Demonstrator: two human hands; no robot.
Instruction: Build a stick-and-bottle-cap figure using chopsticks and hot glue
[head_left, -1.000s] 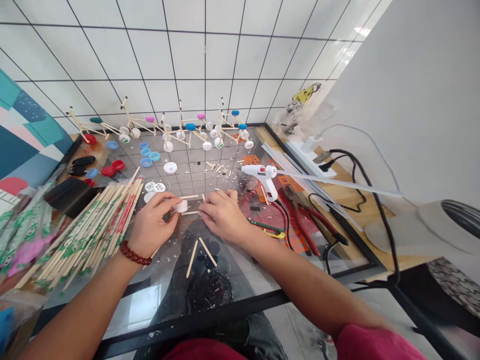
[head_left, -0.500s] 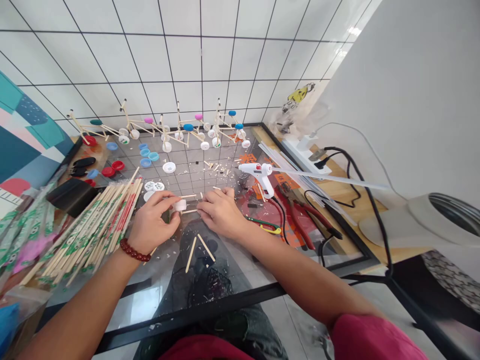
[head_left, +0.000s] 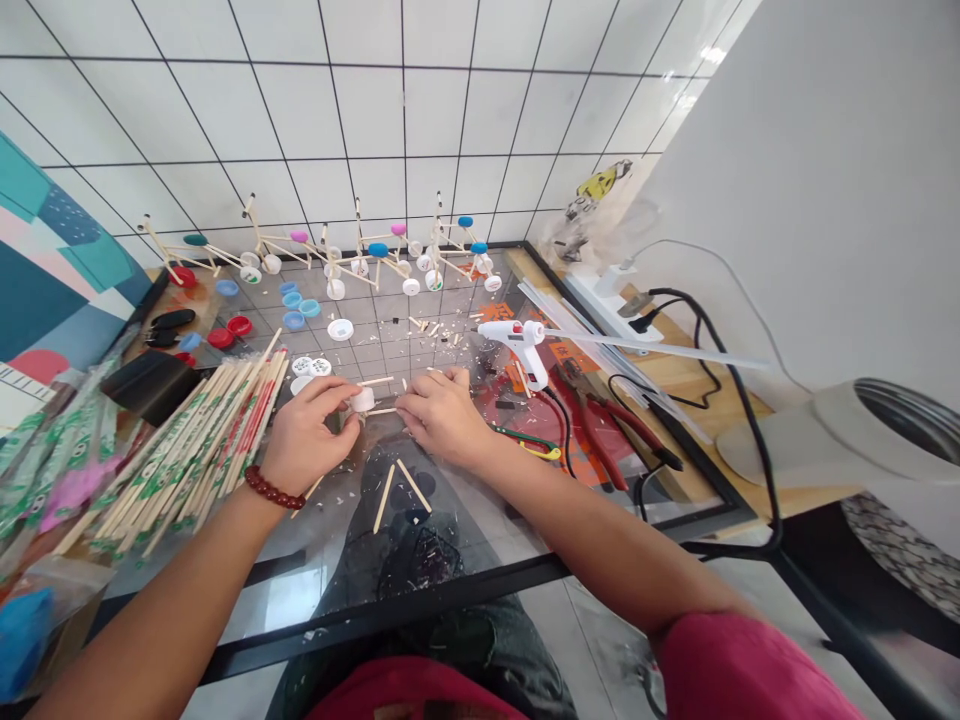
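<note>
As the left hand (head_left: 307,432) pinches a white cap (head_left: 364,400) left of the glue gun (head_left: 521,345), seemingly to steady it, the right hand (head_left: 444,418) grasps a short stick (head_left: 382,411) reaching toward the cap, probably for alignment.

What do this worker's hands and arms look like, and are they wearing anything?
Human hands, without gloves. Above the left hand, the wrist wears a bracelet of round, dark red beads. The right hand and wrist are unadorned; that arm has a plain raspberry-red sleeve. No left sleeve is in view.
</note>
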